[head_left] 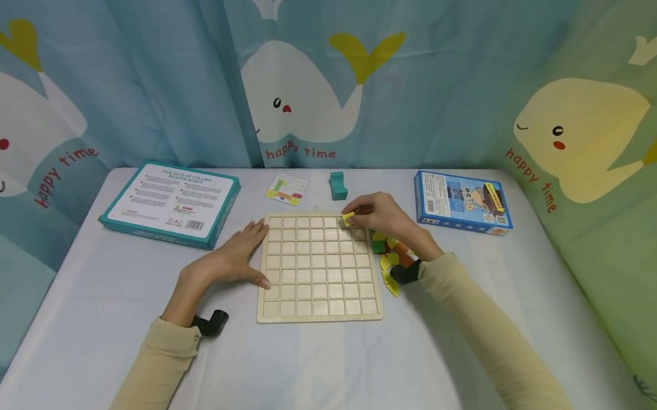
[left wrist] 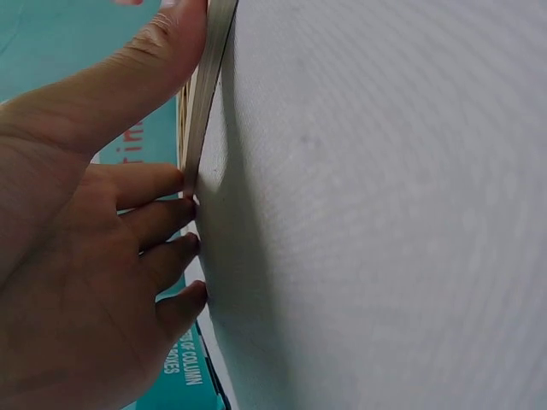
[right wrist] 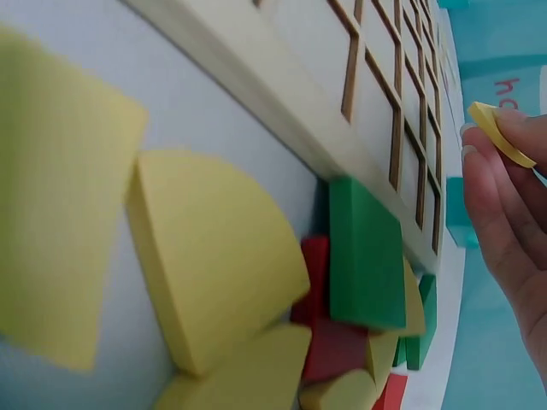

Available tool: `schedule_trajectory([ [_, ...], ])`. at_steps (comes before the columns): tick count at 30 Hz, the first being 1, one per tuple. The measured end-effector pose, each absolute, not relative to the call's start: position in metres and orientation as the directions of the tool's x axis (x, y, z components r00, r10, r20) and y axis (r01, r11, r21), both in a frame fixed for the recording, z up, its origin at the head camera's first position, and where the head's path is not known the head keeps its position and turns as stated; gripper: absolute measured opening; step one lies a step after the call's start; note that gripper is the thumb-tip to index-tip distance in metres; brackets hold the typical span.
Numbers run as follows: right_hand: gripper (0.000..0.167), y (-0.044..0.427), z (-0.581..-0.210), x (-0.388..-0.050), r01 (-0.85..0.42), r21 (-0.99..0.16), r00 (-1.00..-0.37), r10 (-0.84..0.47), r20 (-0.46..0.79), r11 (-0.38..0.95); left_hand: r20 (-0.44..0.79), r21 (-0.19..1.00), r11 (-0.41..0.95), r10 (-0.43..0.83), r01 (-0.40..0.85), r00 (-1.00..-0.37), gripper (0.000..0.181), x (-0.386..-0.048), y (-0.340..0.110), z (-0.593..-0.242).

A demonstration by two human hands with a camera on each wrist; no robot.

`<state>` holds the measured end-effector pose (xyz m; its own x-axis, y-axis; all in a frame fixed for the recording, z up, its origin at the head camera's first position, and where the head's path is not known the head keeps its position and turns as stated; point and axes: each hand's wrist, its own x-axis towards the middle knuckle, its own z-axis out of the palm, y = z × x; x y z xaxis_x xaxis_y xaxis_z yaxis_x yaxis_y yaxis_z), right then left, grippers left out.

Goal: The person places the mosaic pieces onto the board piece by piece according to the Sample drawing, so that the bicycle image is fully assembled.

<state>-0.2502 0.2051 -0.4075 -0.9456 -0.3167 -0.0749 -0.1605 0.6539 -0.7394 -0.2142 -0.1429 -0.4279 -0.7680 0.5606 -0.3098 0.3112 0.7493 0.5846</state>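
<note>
A square wooden grid board [head_left: 319, 273] lies flat on the table, its cells bare where visible. At its left edge rests my left hand [head_left: 232, 257], thumb and fingers spread; the left wrist view shows the thumb and fingertips of that hand [left wrist: 111, 222] against the board's side [left wrist: 203, 102]. Above the board's top right corner, my right hand [head_left: 383, 217] pinches a yellow piece [head_left: 348, 217]. In the right wrist view the hand [right wrist: 517, 188] holds this thin, curved yellow piece [right wrist: 498, 137] between thumb and fingers, clear of the board [right wrist: 282, 102].
Yellow, green and red pieces [head_left: 389, 261] are heaped beside the board's right edge, partly under the right wrist. Behind the board are a patterned card [head_left: 287, 189] and a teal block [head_left: 338, 186]. A teal-edged box [head_left: 171, 203] lies back left, a blue box [head_left: 463, 202] back right.
</note>
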Motion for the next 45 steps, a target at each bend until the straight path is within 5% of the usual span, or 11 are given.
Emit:
schedule_trajectory([
  [45, 0.012, 0.131, -0.413, -0.248, -0.427, -0.683, -0.736, -0.667, -0.119, 0.593, -0.291, 0.595, 0.738, 0.566, 0.317, -0.771, 0.124, -0.214, -0.144, -0.427],
])
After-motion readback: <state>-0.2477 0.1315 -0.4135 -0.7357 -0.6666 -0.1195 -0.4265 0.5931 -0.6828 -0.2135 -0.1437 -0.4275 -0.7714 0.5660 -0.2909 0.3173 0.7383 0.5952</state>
